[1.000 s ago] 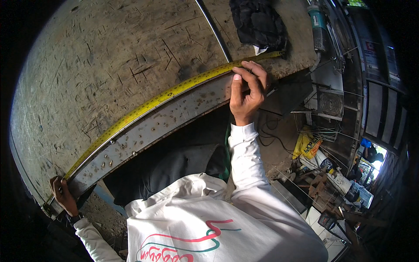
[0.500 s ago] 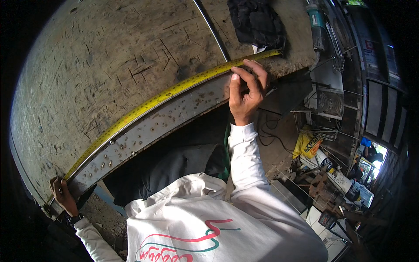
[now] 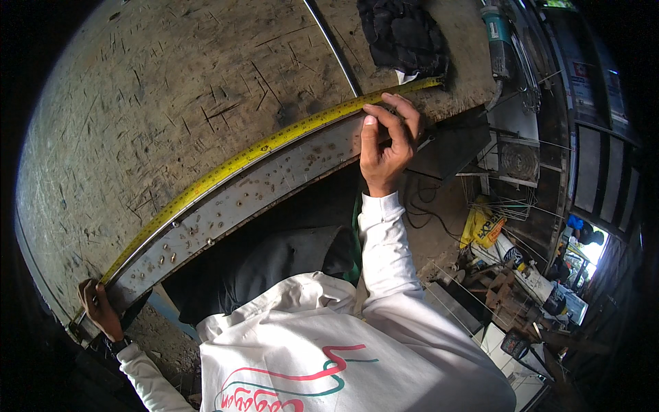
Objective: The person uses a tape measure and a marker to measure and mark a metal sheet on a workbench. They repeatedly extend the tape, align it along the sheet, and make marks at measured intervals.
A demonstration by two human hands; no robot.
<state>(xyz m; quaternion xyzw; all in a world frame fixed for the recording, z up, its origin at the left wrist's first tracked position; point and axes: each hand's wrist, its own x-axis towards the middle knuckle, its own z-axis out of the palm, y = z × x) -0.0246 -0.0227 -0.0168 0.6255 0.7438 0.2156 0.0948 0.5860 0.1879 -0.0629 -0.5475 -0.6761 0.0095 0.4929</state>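
This looks like a workshop, probably for metalwork. The broad bench [image 3: 206, 89] is gouged and stained, with a grey metal strip [image 3: 274, 180] along its near edge, dotted with spots and small lumps. A yellow tape measure [image 3: 274, 141] stretches beside that strip, and a slim metal rod [image 3: 332, 44] lies at the top centre. A teal-and-grey power tool [image 3: 499, 42] sits at the upper right; below it, toward the lower right, are thin rods [image 3: 511, 213], a yellow bag [image 3: 482, 228] and heaped brown scrap [image 3: 506, 296].
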